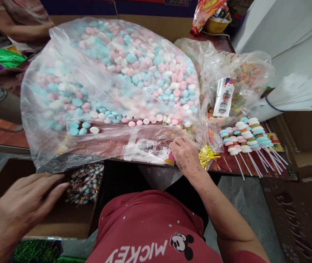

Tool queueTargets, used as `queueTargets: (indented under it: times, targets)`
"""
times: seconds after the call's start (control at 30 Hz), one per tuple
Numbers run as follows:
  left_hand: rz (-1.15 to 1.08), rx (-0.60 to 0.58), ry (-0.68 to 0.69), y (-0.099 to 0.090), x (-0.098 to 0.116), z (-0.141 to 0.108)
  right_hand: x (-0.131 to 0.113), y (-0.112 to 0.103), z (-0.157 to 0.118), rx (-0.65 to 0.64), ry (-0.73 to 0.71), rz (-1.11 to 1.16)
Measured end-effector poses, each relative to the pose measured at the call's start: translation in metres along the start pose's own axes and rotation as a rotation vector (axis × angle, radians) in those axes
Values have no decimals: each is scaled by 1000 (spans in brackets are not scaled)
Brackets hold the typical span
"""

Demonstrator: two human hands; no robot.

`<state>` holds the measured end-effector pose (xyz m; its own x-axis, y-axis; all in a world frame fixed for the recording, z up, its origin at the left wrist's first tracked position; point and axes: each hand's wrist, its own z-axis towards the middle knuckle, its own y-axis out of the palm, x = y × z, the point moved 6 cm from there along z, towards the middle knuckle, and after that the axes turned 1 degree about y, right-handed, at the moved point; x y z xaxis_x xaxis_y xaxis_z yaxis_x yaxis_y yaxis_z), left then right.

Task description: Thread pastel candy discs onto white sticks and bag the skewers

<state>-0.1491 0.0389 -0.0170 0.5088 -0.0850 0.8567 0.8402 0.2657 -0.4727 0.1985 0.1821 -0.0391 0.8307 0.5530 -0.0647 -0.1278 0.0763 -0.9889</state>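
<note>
My left hand (27,204) hovers with fingers stretched over an open cardboard box (63,223) that contains many packed candy skewers (86,182). My right hand (185,155) is at the table's front edge, fingers curled down on the end of a stack of printed plastic bags (149,150). Its fingertips are partly hidden. Behind it lies a big clear bag of pink, blue and white candies (134,69), some spilling toward its mouth. Gold twist ties (208,155) lie just right of my right hand. Farther right, finished-looking candy skewers (247,137) rest with white sticks over the edge.
A bundle of white sticks (295,96) stands at the right beside a cardboard box (306,142). Printed cards (224,96) lie on a bag of gummies (243,73). A dark mug (1,106) is at the left. Another person's arm (21,31) shows at the upper left.
</note>
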Motion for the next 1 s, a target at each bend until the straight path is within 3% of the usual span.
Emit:
queueTargets:
  times: [0.07, 0.13, 0.2, 0.3, 0.4, 0.47, 0.53, 0.6, 0.67, 0.73, 0.87, 1.0]
  targets:
    - [324, -134, 447, 44, 38, 7, -4, -13, -5, 126, -66, -8]
    - [366, -190, 623, 83, 67, 14, -11, -32, -14, 297, -154, -4]
    - [377, -188, 675, 116, 94, 25, -18, -50, -27, 434, -243, 20]
    - [305, -243, 584, 158, 123, 46, -25, -69, -46, 543, -365, 98]
    - [76, -554, 366, 199, 130, 61, -21, -74, -58, 586, -383, 181]
    - [-121, -718, 162, 218, 126, 65, -12, -71, -61, 598, -312, 272]
    - [-280, -765, -9, 229, 119, 67, 4, -65, -62, 604, -141, 468]
    - [-366, -750, -88, 234, 113, 68, 20, -55, -62, 548, 57, 732]
    - [-398, -762, -95, 237, 111, 67, 26, -43, -59, 397, 163, 925]
    - [-385, -793, -59, 240, 112, 65, 23, -37, -56, 256, 160, 971]
    - [-197, -742, 139, 239, 113, 64, 18, -41, -54, 268, 95, 879]
    - [42, -554, 545, 230, 120, 59, 8, -49, -53, 348, -25, 755]
